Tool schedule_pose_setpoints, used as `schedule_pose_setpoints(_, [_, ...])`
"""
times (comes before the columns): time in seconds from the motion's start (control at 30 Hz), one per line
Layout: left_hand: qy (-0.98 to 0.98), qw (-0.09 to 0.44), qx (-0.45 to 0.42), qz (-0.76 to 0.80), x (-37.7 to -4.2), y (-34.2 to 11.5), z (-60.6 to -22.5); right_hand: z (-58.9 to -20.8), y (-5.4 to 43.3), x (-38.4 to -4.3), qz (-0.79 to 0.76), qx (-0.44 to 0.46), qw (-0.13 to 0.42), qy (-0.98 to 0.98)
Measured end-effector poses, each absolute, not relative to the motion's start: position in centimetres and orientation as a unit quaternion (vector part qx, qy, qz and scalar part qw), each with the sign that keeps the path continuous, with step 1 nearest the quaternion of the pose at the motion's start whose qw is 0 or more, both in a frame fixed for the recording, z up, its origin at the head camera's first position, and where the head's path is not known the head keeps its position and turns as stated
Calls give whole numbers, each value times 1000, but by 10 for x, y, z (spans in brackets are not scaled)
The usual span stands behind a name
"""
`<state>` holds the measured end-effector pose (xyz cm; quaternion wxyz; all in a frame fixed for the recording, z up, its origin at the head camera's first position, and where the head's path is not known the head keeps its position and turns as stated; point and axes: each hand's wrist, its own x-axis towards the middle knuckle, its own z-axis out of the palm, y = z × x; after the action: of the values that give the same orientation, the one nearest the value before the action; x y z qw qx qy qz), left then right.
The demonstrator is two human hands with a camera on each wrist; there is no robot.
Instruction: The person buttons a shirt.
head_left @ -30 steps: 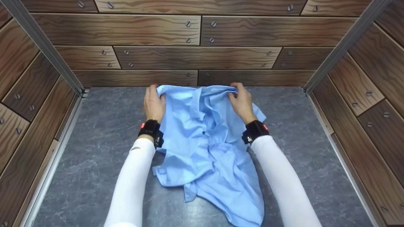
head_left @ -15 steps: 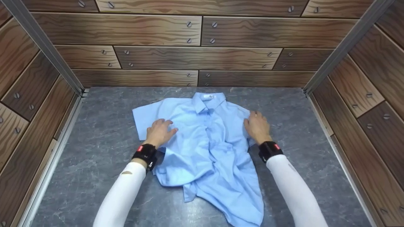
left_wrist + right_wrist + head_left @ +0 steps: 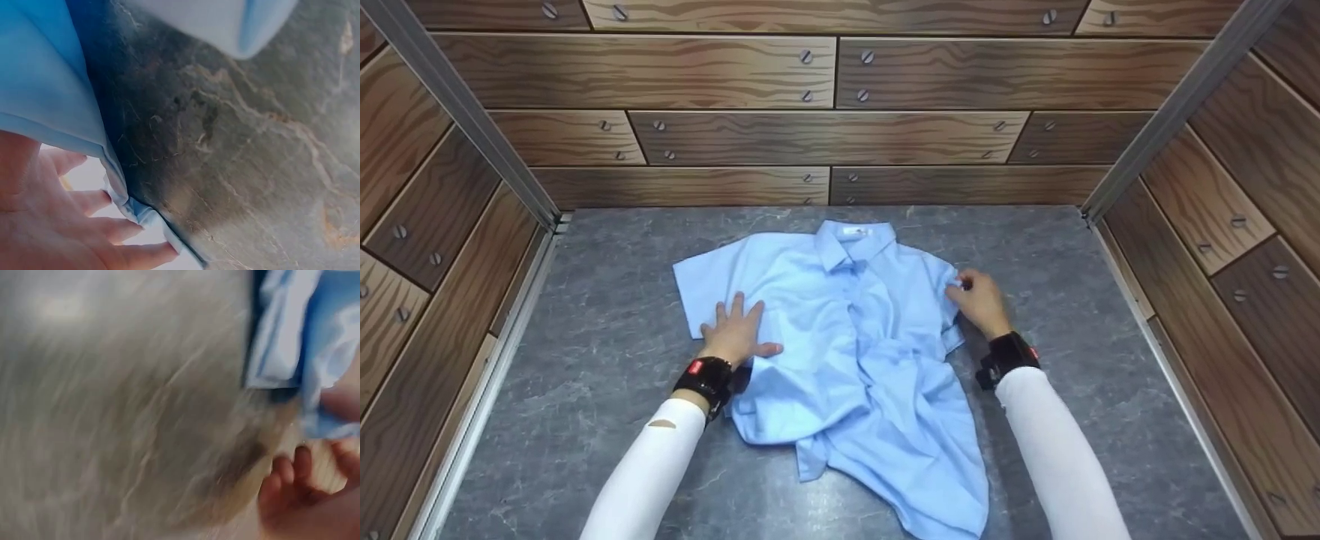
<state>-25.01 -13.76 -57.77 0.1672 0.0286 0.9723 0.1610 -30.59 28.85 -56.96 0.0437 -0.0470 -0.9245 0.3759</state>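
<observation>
Gently, in the head view, press the left hand (image 3: 733,336), spread apart, on the blue shirt (image 3: 810,322) lying on the tabletop (image 3: 607,375); with the right hand (image 3: 982,304), grip clamped on the sleeve (image 3: 943,291), draw outward evenly. Mind bunched folds (image 3: 889,360) below, walls (image 3: 735,135) around. Left wrist view: fingers (image 3: 149,255) apart at shirt edge. Right wrist view: blurred, thumb (image 3: 340,403) against sleeve.

The head view is evenly lit, soft glare being reflected low on the grey tabletop (image 3: 840,510). The shirt (image 3: 281,343) and right hand (image 3: 315,512) are blurred in the right wrist view; between the fingers (image 3: 118,229), the left wrist view is overexposed.
</observation>
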Motion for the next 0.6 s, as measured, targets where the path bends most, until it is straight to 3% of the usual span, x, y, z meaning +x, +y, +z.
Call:
schedule_pose_setpoints(0.1, [972, 168, 27, 160, -249, -137, -577, -561, 283, -308, 504, -21, 32, -863])
schedule_pose_setpoints(0.23, [974, 162, 25, 159, -248, -138, -575, -551, 276, -305, 595, 21, -126, -794])
schedule_pose_setpoints(0.33, [974, 162, 24, 158, -247, -139, -574, -550, 271, -301, 530, 57, -193, -823])
schedule_pose_setpoints(0.4, [972, 166, 23, 162, -247, -139, -574, -551, 269, -298, 461, 76, -182, -865])
schedule_pose_setpoints(0.6, [970, 180, 18, 165, -246, -137, -574, -555, 267, -296, 350, 57, -69, -932])
